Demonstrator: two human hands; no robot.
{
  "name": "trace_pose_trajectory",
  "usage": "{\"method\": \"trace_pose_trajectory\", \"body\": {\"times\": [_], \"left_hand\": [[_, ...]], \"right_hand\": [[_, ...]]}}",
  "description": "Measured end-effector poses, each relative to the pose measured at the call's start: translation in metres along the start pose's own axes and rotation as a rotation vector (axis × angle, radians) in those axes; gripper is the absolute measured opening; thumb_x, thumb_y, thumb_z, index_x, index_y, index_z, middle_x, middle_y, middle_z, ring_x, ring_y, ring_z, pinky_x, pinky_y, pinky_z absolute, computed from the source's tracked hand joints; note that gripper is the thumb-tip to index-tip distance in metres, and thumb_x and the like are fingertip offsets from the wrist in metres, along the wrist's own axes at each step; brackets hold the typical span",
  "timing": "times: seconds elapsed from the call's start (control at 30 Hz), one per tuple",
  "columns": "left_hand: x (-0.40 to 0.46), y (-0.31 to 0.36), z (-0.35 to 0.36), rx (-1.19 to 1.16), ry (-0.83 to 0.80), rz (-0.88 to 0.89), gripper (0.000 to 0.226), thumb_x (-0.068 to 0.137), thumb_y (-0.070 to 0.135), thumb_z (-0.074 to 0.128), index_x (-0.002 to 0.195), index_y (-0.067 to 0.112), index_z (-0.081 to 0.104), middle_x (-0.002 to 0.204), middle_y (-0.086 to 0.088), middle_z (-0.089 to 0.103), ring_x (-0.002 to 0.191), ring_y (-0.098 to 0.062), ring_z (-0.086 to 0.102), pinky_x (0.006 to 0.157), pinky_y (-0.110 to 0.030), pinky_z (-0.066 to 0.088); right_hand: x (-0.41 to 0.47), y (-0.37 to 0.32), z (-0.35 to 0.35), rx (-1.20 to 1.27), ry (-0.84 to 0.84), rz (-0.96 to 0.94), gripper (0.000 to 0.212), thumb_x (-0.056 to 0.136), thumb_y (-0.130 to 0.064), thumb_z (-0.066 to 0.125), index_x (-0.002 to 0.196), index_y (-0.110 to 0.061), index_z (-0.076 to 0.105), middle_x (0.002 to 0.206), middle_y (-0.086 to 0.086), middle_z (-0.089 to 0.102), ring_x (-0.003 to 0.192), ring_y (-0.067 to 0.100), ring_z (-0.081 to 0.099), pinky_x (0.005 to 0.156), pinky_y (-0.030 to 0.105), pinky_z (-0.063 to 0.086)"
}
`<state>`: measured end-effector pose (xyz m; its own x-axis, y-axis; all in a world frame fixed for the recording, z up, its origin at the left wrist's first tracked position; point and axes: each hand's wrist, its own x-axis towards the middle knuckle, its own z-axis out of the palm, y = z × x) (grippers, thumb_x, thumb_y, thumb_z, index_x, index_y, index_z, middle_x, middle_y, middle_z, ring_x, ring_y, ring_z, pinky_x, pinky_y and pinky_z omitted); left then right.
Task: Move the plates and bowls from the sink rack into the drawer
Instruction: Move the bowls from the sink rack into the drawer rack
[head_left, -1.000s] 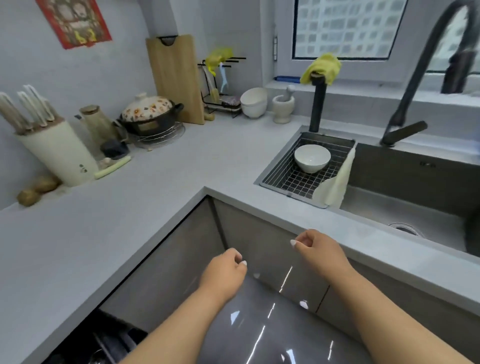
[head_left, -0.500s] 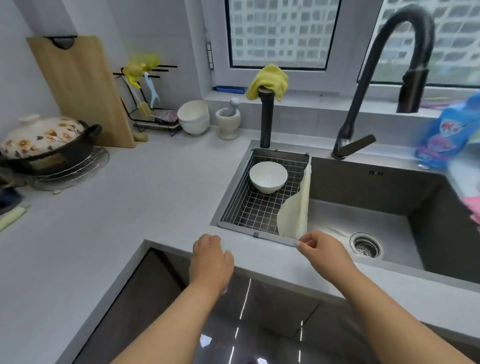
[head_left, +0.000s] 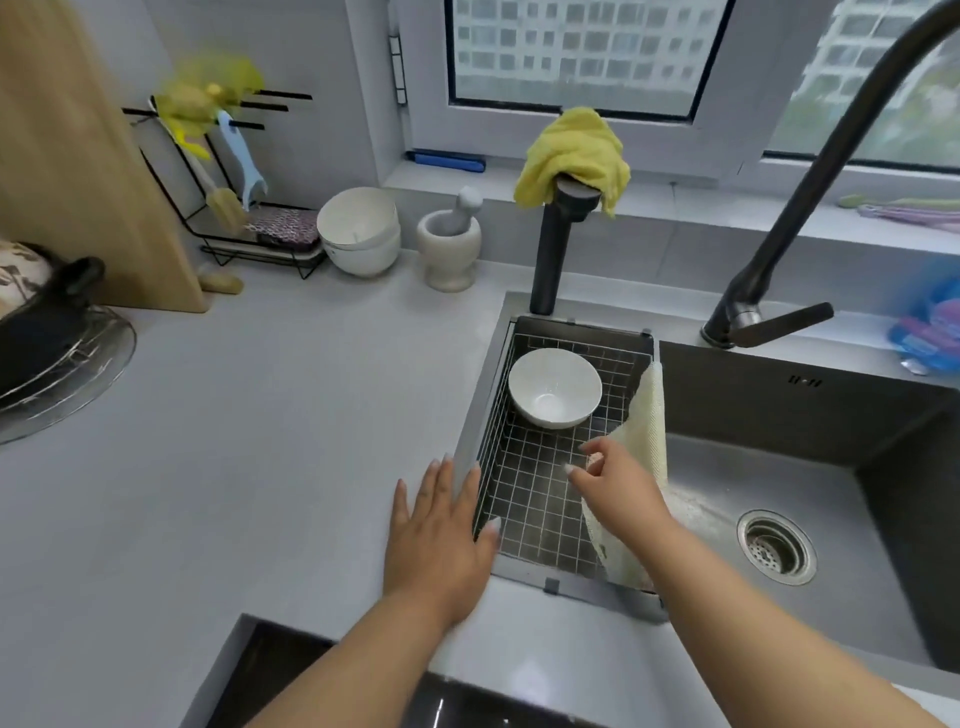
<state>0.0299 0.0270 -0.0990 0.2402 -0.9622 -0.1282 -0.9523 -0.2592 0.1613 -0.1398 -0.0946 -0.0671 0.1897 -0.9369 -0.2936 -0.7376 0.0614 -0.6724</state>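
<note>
Head view of the sink corner of a grey surface (head_left: 249, 441). We see a wire sink rack (head_left: 540, 499) set into the left end of the sink (head_left: 831, 467), and a single white bowl (head_left: 555, 387) standing upright in the rack's far half, near its back edge. No plate is visible in the rack, and the near half of the grid is bare wire. A pale cloth (head_left: 647, 415) hangs over the rack's right rim, between rack and basin.

Our left hand (head_left: 441, 530) lies flat, fingers straight and spread, on the surface at the rack's left rim; it holds nothing, and its fingertips reach the rim. Our right hand (head_left: 618, 483) is above the near right part of the rack, fingers loosely bent and empty, pointing toward the bowl but well short of touching it. Whether it brushes the cloth beside it we cannot tell.

At the bottom edge of the view a dark glossy strip (head_left: 467, 706) shows below the surface's front edge; we take it for the cabinet front, but we cannot tell whether a drawer stands open there.

We judge the task to be near its end on the rack side: one bowl is left to lift out and carry down to the drawer. The two stacked bowls (head_left: 361, 231) by the back wall, beside the mortar and pestle (head_left: 451, 244), stand outside the rack.
</note>
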Motion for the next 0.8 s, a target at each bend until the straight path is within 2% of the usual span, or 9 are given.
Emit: {"method": "trace_pose_trajectory", "body": {"times": [0.1, 0.2, 0.27, 0.33, 0.43, 0.53, 0.67, 0.7, 0.8], "left_hand": [[0.014, 0.000, -0.002, 0.010, 0.009, 0.020, 0.066, 0.093, 0.058, 0.002, 0.144, 0.027, -0.026, 0.157, -0.001, -0.025, 0.141, -0.015, -0.030, 0.117, -0.047, -0.015], [0.020, -0.001, 0.001, -0.014, 0.009, 0.029, 0.067, 0.095, 0.058, 0.007, 0.147, 0.026, -0.021, 0.157, -0.001, -0.023, 0.142, -0.016, -0.028, 0.116, -0.047, -0.014], [0.023, -0.004, 0.006, -0.018, 0.041, 0.036, 0.069, 0.095, 0.058, 0.015, 0.152, 0.025, -0.005, 0.160, -0.005, -0.005, 0.147, -0.020, -0.012, 0.115, -0.048, -0.005], [0.025, -0.005, 0.009, -0.020, 0.025, 0.036, 0.069, 0.094, 0.057, 0.027, 0.151, 0.021, 0.021, 0.157, -0.009, 0.024, 0.146, -0.024, 0.017, 0.111, -0.050, 0.010], [0.026, -0.007, 0.011, 0.010, 0.042, 0.056, 0.067, 0.092, 0.057, 0.034, 0.147, 0.019, 0.034, 0.151, -0.010, 0.037, 0.142, -0.025, 0.030, 0.107, -0.051, 0.017], [0.027, -0.008, 0.011, 0.029, 0.062, 0.063, 0.068, 0.092, 0.057, 0.035, 0.148, 0.019, 0.034, 0.152, -0.009, 0.035, 0.142, -0.025, 0.028, 0.108, -0.051, 0.016], [0.028, -0.006, 0.012, 0.004, 0.041, 0.055, 0.069, 0.091, 0.056, 0.035, 0.149, 0.019, 0.031, 0.154, -0.010, 0.031, 0.144, -0.025, 0.023, 0.109, -0.051, 0.014], [0.028, -0.006, 0.011, 0.002, 0.036, 0.056, 0.070, 0.092, 0.057, 0.031, 0.151, 0.020, 0.025, 0.157, -0.009, 0.023, 0.146, -0.024, 0.015, 0.111, -0.051, 0.010], [0.028, -0.005, 0.006, 0.023, 0.002, 0.071, 0.069, 0.095, 0.058, 0.013, 0.150, 0.026, -0.014, 0.158, -0.003, -0.020, 0.144, -0.018, -0.024, 0.116, -0.048, -0.012]], "right_hand": [[0.039, -0.007, 0.015, -0.031, -0.007, 0.024, 0.052, 0.091, -0.032, 0.059, 0.137, -0.023, 0.036, 0.097, 0.000, 0.062, 0.075, 0.016, 0.064, 0.062, 0.032, 0.054], [0.070, -0.009, 0.029, -0.070, -0.039, 0.072, 0.059, 0.091, -0.029, 0.058, 0.142, -0.024, 0.029, 0.110, 0.008, 0.060, 0.084, 0.023, 0.064, 0.071, 0.036, 0.055], [0.087, -0.008, 0.037, -0.113, -0.059, 0.099, 0.057, 0.091, -0.028, 0.058, 0.142, -0.020, 0.031, 0.116, 0.012, 0.060, 0.093, 0.027, 0.062, 0.069, 0.032, 0.048], [0.100, -0.006, 0.042, -0.153, -0.074, 0.122, 0.051, 0.092, -0.027, 0.057, 0.137, -0.014, 0.037, 0.117, 0.014, 0.060, 0.099, 0.029, 0.059, 0.068, 0.026, 0.043], [0.112, -0.003, 0.045, -0.153, -0.040, 0.124, 0.031, 0.091, -0.025, 0.057, 0.117, -0.008, 0.052, 0.109, 0.016, 0.064, 0.089, 0.030, 0.057, 0.057, 0.024, 0.038], [0.117, 0.002, 0.043, -0.087, 0.074, 0.107, 0.021, 0.087, -0.026, 0.063, 0.095, -0.007, 0.060, 0.094, 0.013, 0.066, 0.092, 0.032, 0.059, 0.066, 0.029, 0.040], [0.107, 0.004, 0.034, -0.001, 0.149, 0.070, 0.017, 0.083, -0.022, 0.065, 0.086, -0.006, 0.060, 0.079, 0.010, 0.065, 0.080, 0.029, 0.059, 0.062, 0.033, 0.043], [0.102, 0.003, 0.031, 0.028, 0.169, 0.068, 0.016, 0.084, -0.021, 0.064, 0.086, -0.006, 0.059, 0.080, 0.010, 0.065, 0.077, 0.027, 0.058, 0.059, 0.031, 0.042], [0.080, 0.002, 0.020, 0.126, 0.225, 0.063, 0.020, 0.084, -0.025, 0.064, 0.085, -0.007, 0.057, 0.078, 0.009, 0.065, 0.070, 0.022, 0.055, 0.056, 0.029, 0.039]]}}
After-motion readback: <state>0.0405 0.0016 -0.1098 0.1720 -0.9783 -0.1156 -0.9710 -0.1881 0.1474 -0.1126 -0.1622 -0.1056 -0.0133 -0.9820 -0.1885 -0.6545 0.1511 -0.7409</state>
